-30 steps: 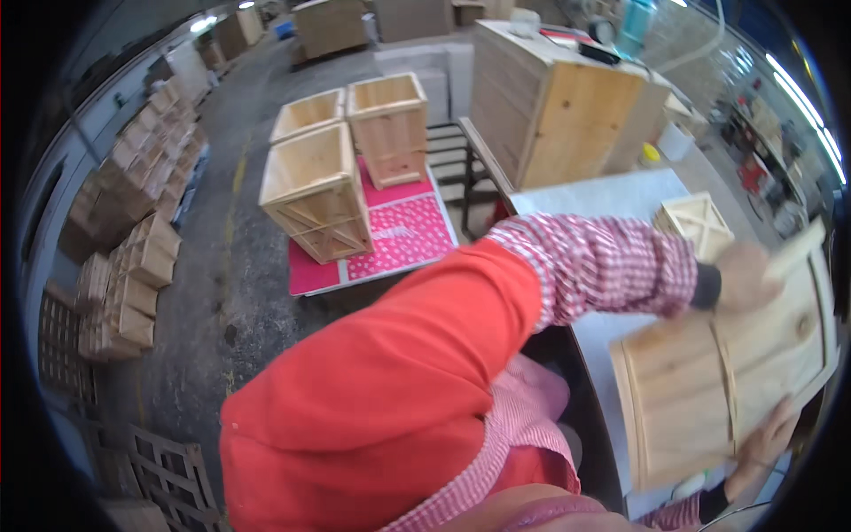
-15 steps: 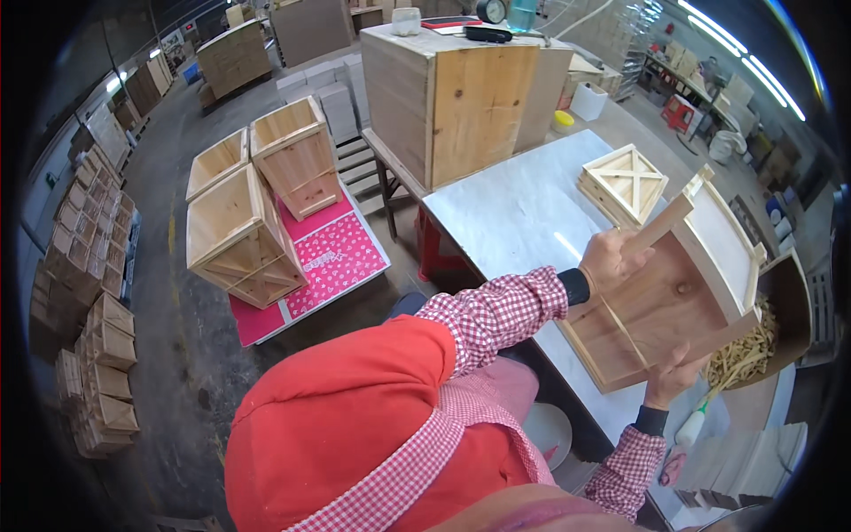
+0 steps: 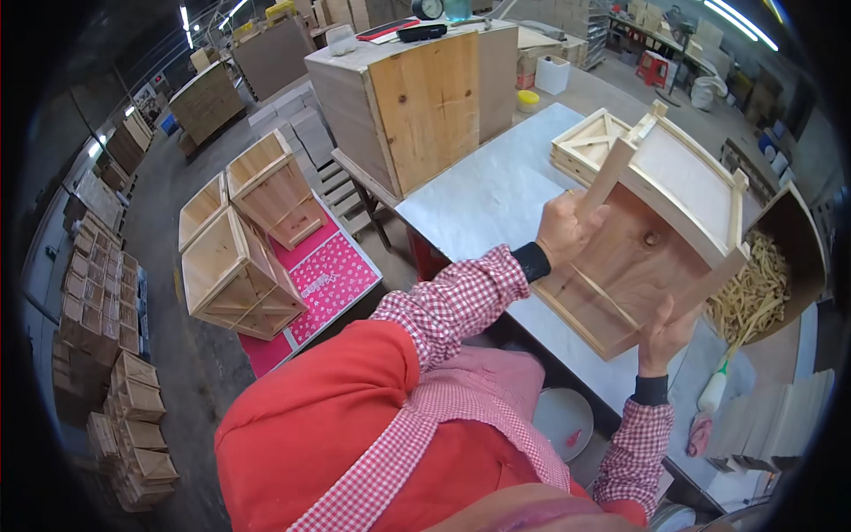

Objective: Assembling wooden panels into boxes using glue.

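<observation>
Holding a wooden box (image 3: pixel 656 239) by two opposite sides, both hands are closed firmly on the wood: the right grip (image 3: pixel 665 339) has the side at lower right, and the left grip (image 3: pixel 567 232) clasps the other side, by its pale edge strip. The box tilts over the pale desk (image 3: pixel 483 182), its framed end pointing away to the upper right; whether its lower edge touches the surface cannot be told. Near the right grip are a white bottle (image 3: pixel 712 392) with a green nozzle and a pink cloth (image 3: pixel 699 434). Just beyond, a brown container (image 3: pixel 805 239) holds thin wooden strips (image 3: pixel 761 288). Past the left grip lie cross-braced frames (image 3: pixel 585 146). Off to the left, open crates (image 3: pixel 264 270) stand on a pink patterned board (image 3: pixel 332 279). Farther back rises a large wooden cabinet (image 3: pixel 430 106), with a yellow tub (image 3: pixel 527 101) to its right; farther still is a red stool (image 3: pixel 652 69).
</observation>
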Tool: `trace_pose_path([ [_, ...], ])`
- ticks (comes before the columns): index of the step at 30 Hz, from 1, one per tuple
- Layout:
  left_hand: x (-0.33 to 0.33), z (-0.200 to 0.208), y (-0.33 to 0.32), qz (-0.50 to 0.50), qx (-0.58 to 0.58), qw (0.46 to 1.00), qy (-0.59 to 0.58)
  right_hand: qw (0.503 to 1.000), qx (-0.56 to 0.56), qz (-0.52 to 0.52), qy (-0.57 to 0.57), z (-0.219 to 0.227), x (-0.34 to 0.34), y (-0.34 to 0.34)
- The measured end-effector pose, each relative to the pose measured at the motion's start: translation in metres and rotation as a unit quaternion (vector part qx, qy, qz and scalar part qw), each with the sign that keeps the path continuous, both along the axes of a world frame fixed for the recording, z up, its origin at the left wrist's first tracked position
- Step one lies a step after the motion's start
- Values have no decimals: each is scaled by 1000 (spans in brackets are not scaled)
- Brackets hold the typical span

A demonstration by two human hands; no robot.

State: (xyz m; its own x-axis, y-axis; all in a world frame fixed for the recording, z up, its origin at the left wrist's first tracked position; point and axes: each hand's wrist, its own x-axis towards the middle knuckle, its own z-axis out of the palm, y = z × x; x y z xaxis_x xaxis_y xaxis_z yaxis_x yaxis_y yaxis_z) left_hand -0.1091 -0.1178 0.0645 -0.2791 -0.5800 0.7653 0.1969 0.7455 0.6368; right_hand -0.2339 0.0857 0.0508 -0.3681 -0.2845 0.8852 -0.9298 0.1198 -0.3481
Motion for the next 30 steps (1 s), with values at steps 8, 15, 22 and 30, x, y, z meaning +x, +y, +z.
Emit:
trace_pose_path([
  [8, 50, 84, -19, 111, -210, 968, -76, 907, -48, 125, -399, -46, -42, 15],
  [15, -36, 182, 60, -58, -505, 860, -48, 801, 76, 113, -583, -74, -73, -4],
  [22, -72, 177, 73, -272, -434, 808, -292, 789, 16, 143, -598, -90, -89, -17],
  [30, -73, 173, 72, -353, -252, 847, -307, 835, -111, 214, -495, 7, -118, -17],
])
